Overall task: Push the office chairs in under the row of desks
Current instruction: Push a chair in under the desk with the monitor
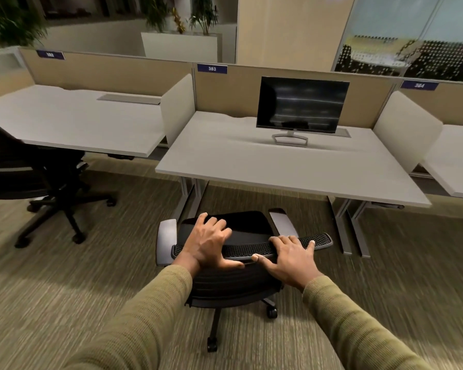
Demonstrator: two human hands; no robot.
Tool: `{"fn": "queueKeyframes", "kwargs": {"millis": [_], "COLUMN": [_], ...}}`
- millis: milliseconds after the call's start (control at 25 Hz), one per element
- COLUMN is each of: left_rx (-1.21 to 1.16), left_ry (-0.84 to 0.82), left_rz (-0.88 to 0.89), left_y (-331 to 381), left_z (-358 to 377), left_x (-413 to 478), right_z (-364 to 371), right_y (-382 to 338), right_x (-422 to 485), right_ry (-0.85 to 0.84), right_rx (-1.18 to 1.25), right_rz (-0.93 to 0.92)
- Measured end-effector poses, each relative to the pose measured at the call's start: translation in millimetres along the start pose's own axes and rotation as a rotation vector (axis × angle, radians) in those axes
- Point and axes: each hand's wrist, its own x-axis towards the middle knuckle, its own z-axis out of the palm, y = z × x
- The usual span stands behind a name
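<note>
Pale grey, the desk (251, 161) labelled 383 fills 12 o'clock. Just short of its near edge, toward 6 o'clock, stands the black office chair (238, 287), its seat not yet under the top. A second chair (24, 166) sits at 9 o'clock by the neighbouring desk (78, 121). A dark monitor (302, 105) stands at 1 o'clock. The left hand (211, 243) and right hand (292, 259) press side by side on the chair's top rim, fingers splayed wide.

White "383" on blue tag (212, 68) atop middle partition (241, 89); blurry "384" on right tag (419, 85); left tag (50, 54) unreadable
</note>
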Motion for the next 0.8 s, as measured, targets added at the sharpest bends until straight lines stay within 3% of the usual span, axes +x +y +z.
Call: {"fn": "queueKeyframes", "kwargs": {"millis": [520, 800], "left_rx": [-0.037, -0.071], "left_ry": [-0.211, -0.219], "left_rz": [-0.137, -0.108], "left_y": [-81, -122], "left_z": [38, 62], "left_x": [135, 209], "right_z": [14, -14], "right_y": [32, 44], "right_x": [150, 226], "right_ry": [-0.034, -0.074], "right_rx": [-0.119, -0.162], "right_rz": [-0.027, 0.002]}}
